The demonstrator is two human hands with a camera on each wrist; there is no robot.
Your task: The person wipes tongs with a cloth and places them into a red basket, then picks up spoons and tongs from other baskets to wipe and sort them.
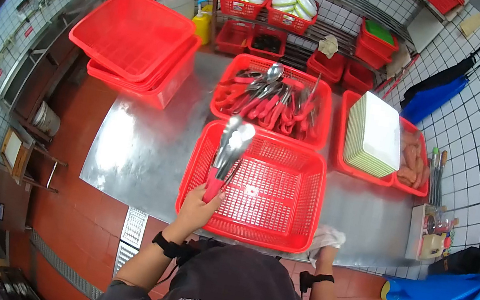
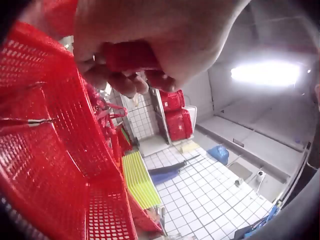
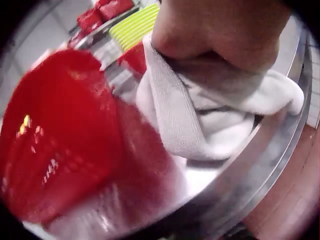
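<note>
My left hand (image 1: pixel 198 210) grips the red handles of metal tongs (image 1: pixel 230 155), held over the left side of a red perforated basket (image 1: pixel 263 198). Their shiny metal ends reach toward the basket's far rim. In the left wrist view, a thin metal-tipped piece (image 2: pixel 35 122) shows against the basket. My right hand (image 3: pixel 220 37) holds a bunched white cloth (image 3: pixel 187 117) at the table's front edge, just right of the basket. Behind that basket, another red basket (image 1: pixel 218 108) is heaped with red-handled metal utensils (image 1: pixel 271 101), a ladle-like one on top.
Stacked red baskets (image 1: pixel 138 35) stand at the table's left corner. To the right, red bins hold a stack of white-and-green trays (image 1: pixel 377 136) and brownish pieces (image 1: pixel 411 161). Shelves with red baskets (image 1: pixel 291 21) line the back. The steel table (image 1: pixel 123 155) ends near my body.
</note>
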